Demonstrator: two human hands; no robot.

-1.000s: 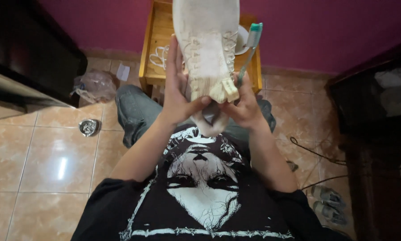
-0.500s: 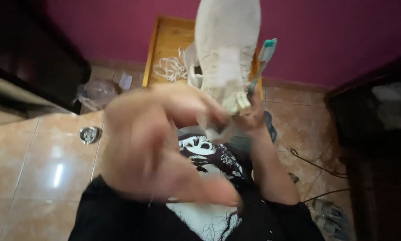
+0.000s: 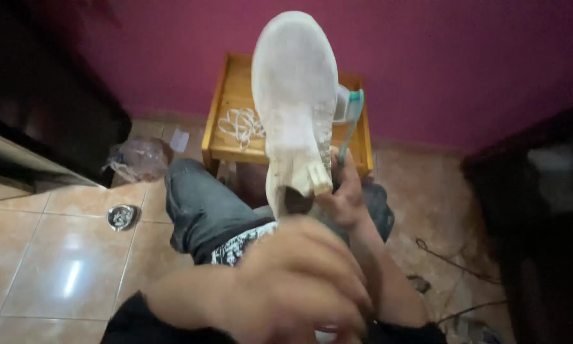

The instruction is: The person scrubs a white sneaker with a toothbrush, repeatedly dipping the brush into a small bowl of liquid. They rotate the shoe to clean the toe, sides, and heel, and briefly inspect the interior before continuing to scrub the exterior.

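A worn white shoe (image 3: 296,95) is held up with its sole facing me and its toe pointing up. My right hand (image 3: 349,199) grips it at the heel end. A teal-headed toothbrush (image 3: 351,121) sticks up from the same hand, beside the shoe. My left hand (image 3: 293,283) is off the shoe. It hangs blurred and very close to the camera at the bottom centre, with its fingers curled downward and nothing visible in it. My knee in grey jeans (image 3: 200,204) is below the shoe.
A small wooden table (image 3: 226,143) against the magenta wall carries loose white laces (image 3: 240,124) and a white cup (image 3: 342,105). On the tiled floor lie a metal dish (image 3: 122,216), a plastic bag (image 3: 136,159) and cables (image 3: 452,255). Dark furniture stands at both sides.
My left hand has let go of the shoe and come toward the camera, then dropped lower. The shoe now rests in the right hand alone, raised with its sole turned toward me.
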